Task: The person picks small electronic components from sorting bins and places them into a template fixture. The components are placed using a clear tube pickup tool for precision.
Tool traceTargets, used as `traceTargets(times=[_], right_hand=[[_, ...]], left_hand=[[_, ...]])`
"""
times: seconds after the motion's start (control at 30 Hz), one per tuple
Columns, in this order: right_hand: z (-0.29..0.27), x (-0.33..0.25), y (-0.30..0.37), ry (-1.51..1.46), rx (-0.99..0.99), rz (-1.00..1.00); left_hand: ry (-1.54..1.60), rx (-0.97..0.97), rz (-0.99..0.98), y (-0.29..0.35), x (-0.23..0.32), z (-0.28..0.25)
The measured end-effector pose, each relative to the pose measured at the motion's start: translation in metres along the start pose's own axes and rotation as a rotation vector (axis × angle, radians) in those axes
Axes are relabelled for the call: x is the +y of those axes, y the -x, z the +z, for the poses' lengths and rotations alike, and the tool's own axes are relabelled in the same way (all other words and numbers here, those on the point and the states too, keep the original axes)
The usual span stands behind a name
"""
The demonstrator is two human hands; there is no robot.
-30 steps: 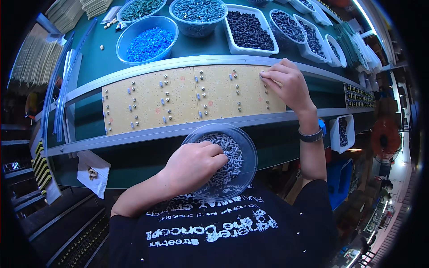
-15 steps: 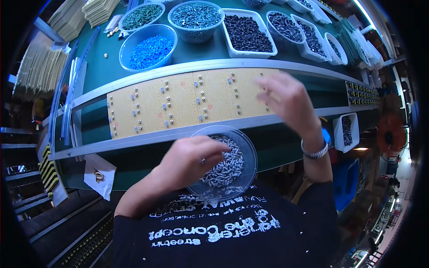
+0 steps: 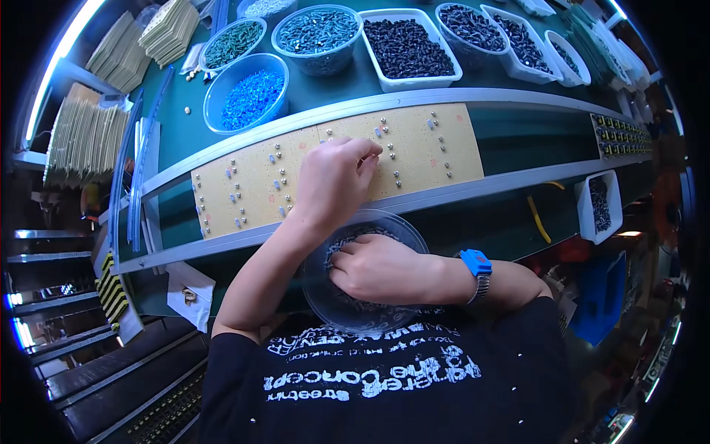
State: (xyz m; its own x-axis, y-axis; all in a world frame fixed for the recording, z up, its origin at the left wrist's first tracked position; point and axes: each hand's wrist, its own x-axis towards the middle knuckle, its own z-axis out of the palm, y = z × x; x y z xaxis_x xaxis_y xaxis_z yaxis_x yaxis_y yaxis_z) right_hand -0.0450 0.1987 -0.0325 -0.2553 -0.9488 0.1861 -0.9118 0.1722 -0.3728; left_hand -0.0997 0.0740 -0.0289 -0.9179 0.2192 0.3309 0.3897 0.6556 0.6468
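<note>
My left hand [image 3: 333,181] is over the tan circuit boards [image 3: 460,144], with thumb and fingers pinched just above the surface. Whatever is between its fingertips is too small to make out. My right hand [image 3: 379,268] reaches into a clear round bowl [image 3: 319,302] at my front. Its fingers curl down among small grey cylindrical parts [image 3: 339,244], which hide the fingertips. Rows of shiny round metal parts [image 3: 396,175] and small pale bluish parts [image 3: 431,124] stand on the boards. My left hand and forearm cover part of the middle.
Metal rails [image 3: 436,189] run along the boards. Behind them stand a bowl of blue parts [image 3: 251,96], a bowl of green parts [image 3: 318,33] and a white tub of black parts [image 3: 408,48]. A white tray [image 3: 600,203] and yellow-handled tool [image 3: 538,218] lie at right.
My right hand has come from above the right end of the boards down into the bowl. My left hand has moved from the bowl up over the boards.
</note>
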Motion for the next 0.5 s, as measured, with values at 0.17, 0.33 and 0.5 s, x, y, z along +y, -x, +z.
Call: traceTargets(times=[0.17, 0.33, 0.5], right_hand=[[0.0015, -0.0030, 0.0012, 0.028, 0.018, 0.049], [-0.0020, -0.0025, 0.0015, -0.030, -0.104, 0.045], [-0.0001, -0.0021, 0.0006, -0.041, -0.091, -0.025]], left_hand=[[-0.042, 0.011, 0.034, -0.0041, -0.0028, 0.0023], [-0.043, -0.042, 0.016, -0.0040, 0.0009, -0.0001], [-0.088, -0.150, 0.052, -0.0092, 0.0025, -0.0035]])
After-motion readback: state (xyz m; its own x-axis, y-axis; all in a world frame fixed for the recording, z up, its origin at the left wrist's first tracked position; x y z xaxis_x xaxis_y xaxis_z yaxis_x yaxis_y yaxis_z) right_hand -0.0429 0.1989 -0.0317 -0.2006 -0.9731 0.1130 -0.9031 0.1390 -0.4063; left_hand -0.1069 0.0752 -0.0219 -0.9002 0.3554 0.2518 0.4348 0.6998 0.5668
